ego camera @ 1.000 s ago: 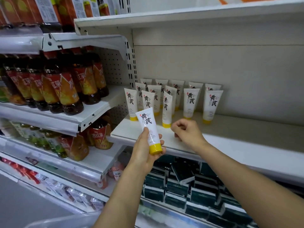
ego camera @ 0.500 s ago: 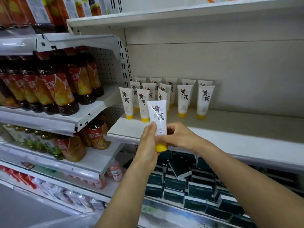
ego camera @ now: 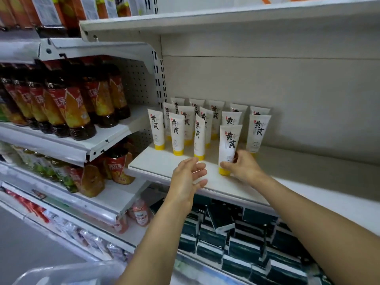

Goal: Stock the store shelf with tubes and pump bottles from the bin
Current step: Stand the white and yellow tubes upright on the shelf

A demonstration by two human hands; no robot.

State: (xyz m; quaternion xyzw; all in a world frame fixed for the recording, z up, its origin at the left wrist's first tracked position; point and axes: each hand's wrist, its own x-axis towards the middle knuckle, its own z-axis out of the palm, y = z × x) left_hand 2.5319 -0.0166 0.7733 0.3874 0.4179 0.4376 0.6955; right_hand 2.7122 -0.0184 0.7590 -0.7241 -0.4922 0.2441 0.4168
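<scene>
Shelf (ego camera: 185, 161) holds upright tubes (ego camera: 178, 136); right hand (ego camera: 244, 165) grips one tube (ego camera: 228, 147), left hand (ego camera: 186, 179) loose, empty.

White tube (ego camera: 229, 147), yellow cap (ego camera: 223, 171)

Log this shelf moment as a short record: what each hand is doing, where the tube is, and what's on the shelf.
right hand: holds the tube near its cap
tube in grip: upright, yellow cap down on the shelf, front row
left hand: fingers straight, holding nothing, at the shelf's front edge
stocked tubes: standing cap-down in rows toward the back
neighbouring shelf: tea bottles
</scene>
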